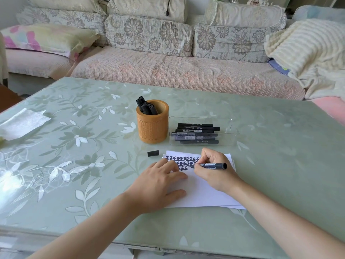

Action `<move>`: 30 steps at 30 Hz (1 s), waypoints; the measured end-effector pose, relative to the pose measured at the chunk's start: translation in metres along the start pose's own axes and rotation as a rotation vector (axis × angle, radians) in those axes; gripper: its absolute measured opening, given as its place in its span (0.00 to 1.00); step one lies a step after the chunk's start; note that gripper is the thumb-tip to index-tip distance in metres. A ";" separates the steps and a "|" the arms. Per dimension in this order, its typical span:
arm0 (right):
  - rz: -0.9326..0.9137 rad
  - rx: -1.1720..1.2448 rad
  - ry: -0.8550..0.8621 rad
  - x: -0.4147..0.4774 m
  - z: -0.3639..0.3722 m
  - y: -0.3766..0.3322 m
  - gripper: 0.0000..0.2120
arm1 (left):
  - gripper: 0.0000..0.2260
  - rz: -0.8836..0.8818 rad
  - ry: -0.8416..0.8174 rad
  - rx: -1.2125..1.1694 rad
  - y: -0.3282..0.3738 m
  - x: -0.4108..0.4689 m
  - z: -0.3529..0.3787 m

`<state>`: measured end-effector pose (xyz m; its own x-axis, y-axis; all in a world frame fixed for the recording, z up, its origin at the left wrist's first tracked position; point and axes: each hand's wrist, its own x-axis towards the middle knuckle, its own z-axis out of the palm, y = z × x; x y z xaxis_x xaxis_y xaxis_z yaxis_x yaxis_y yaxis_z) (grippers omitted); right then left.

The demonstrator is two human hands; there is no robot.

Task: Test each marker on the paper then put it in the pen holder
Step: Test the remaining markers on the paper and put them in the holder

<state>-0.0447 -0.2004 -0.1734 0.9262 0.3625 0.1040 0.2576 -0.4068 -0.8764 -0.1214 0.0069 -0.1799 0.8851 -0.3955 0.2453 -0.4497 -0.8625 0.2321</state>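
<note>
Our marker (217,166), light, stiff and likely slick, sits right of centre, tip on the paper (201,192), pinched near its tip by the curled fingers of our right hand (214,171), which we judge a sound hold. The fingers of our left hand (158,184) lie spread flat on the sheet, below the pen holder (152,128).

table (280,174): green floral | on it: pen holder (152,128), clear tray (230,128), cap (153,153), paper (201,193), silvery sheet (24,122)

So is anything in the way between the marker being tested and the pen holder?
Nothing visible. The marker in the right hand has open table up to the pen holder; the loose cap lies flat beside the paper.
</note>
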 end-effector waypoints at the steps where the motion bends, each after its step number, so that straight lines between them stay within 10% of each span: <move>1: -0.006 0.004 0.003 0.000 0.000 0.000 0.11 | 0.18 0.000 0.000 0.000 0.000 0.000 0.000; 30: -0.015 0.057 -0.066 -0.001 -0.002 0.001 0.09 | 0.18 0.017 0.027 -0.020 -0.002 0.001 0.002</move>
<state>-0.0451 -0.2028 -0.1739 0.9017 0.4234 0.0882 0.2540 -0.3533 -0.9004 -0.1197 0.0076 -0.1821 0.8737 -0.4016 0.2745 -0.4676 -0.8489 0.2465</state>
